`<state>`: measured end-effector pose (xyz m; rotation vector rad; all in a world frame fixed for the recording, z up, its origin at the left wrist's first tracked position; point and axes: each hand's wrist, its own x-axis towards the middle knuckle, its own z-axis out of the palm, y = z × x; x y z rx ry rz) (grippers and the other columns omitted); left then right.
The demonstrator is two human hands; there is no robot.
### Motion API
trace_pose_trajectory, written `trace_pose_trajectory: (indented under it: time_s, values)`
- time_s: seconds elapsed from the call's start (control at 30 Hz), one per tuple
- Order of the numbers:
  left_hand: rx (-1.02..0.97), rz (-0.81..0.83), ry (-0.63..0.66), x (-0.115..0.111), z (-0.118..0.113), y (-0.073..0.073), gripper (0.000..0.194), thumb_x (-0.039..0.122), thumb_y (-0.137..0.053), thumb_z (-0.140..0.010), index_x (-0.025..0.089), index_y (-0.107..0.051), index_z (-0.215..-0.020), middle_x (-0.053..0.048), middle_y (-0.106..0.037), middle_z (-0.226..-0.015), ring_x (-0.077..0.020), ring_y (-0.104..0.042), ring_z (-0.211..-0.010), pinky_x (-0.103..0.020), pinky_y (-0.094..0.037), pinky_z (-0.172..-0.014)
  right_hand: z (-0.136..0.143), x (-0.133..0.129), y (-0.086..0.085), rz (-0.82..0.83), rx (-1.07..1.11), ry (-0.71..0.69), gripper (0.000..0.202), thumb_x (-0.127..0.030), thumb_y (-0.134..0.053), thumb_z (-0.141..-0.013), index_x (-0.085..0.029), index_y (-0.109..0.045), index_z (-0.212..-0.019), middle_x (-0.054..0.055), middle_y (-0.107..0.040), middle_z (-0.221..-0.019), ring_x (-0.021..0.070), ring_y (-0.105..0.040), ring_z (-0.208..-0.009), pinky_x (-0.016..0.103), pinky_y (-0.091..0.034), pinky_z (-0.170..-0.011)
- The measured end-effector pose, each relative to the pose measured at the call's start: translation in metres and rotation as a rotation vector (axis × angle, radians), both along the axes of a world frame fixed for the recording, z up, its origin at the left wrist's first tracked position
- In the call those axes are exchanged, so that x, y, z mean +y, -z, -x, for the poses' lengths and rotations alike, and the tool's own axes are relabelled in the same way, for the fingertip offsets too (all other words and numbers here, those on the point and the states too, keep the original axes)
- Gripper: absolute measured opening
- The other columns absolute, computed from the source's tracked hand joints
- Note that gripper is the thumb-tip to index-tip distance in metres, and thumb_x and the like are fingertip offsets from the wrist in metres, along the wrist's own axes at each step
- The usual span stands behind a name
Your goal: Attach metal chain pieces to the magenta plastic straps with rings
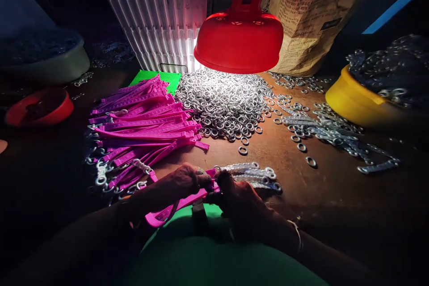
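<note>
Close to my body, my left hand (pixel 184 182) pinches a pink plastic strap (pixel 189 200) whose long end hangs down to the left. My right hand (pixel 243 203) meets it from the other side, fingers closed at the strap's end; whatever small part sits between those fingertips is hidden in shadow. Just beyond my right hand lie several silvery twisted pieces with rings on their ends (pixel 250 173). A heap of pink straps (pixel 147 120) lies ahead and to the left, some with metal rings or silvery links at their left ends.
Loose metal rings (pixel 224 103) are piled under a red lamp shade (pixel 238 44). A yellow basin (pixel 355 98) of silvery pieces stands right, with more pieces (pixel 321 127) scattered before it. A red bowl (pixel 50 107) and a pale basin (pixel 63 60) stand left. A paper bag (pixel 304 22) rises behind.
</note>
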<state>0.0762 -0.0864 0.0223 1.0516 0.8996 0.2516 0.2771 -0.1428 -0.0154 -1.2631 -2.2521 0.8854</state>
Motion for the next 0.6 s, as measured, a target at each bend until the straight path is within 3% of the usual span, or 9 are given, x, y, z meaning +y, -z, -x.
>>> trace_pose_trajectory:
  time_s: [0.2,0.27,0.4,0.5,0.6]
  values:
    - [-0.041,0.062,0.022,0.002,0.008,-0.001,0.037,0.041,-0.060,-0.080,0.015,-0.042,-0.063,0.006,-0.026,-0.055,-0.0063,-0.017,-0.049,-0.024,-0.011,-0.044,-0.002,0.021,-0.029,0.179,0.112,-0.255,0.039,-0.027,-0.042,-0.094,-0.011,-0.029,-0.127,0.005,-0.057,-0.083,0.0092,-0.038,-0.061,0.022,-0.032,-0.054]
    - [-0.041,0.114,0.044,0.001,0.007,0.000,0.037,0.042,-0.060,-0.080,0.015,-0.042,-0.063,0.006,-0.026,-0.056,-0.0061,-0.017,-0.050,-0.024,-0.011,-0.044,-0.004,0.022,-0.036,0.247,0.097,-0.309,0.040,-0.023,-0.045,-0.091,-0.011,-0.032,-0.127,0.004,-0.056,-0.081,0.0083,-0.036,-0.060,0.021,-0.030,-0.052]
    - [-0.029,0.200,0.006,-0.006,0.003,0.006,0.042,0.048,-0.061,-0.079,0.014,-0.043,-0.062,0.005,-0.028,-0.052,-0.0053,-0.020,-0.047,-0.025,-0.010,-0.044,-0.004,0.012,-0.036,0.443,0.099,-0.208,0.032,-0.035,-0.050,-0.090,-0.015,-0.046,-0.114,0.000,-0.055,-0.072,0.0072,-0.036,-0.055,0.020,-0.026,-0.049]
    - [-0.028,0.216,-0.036,-0.016,0.002,0.009,0.047,0.051,-0.060,-0.080,0.015,-0.037,-0.059,0.006,-0.027,-0.051,-0.0047,-0.020,-0.046,-0.025,-0.010,-0.043,-0.001,0.005,-0.029,0.649,0.143,-0.053,0.036,-0.048,-0.036,-0.095,-0.016,-0.053,-0.099,-0.001,-0.052,-0.063,0.0076,-0.034,-0.050,0.021,-0.025,-0.045]
    - [-0.044,0.228,-0.102,-0.027,0.003,0.012,0.046,0.053,-0.062,-0.078,0.013,-0.045,-0.062,0.004,-0.032,-0.050,-0.0050,-0.026,-0.044,-0.023,-0.014,-0.043,0.001,0.001,-0.020,0.703,0.216,0.048,0.041,-0.055,-0.037,-0.093,-0.018,-0.055,-0.090,0.000,-0.052,-0.060,0.0083,-0.034,-0.047,0.023,-0.025,-0.043]
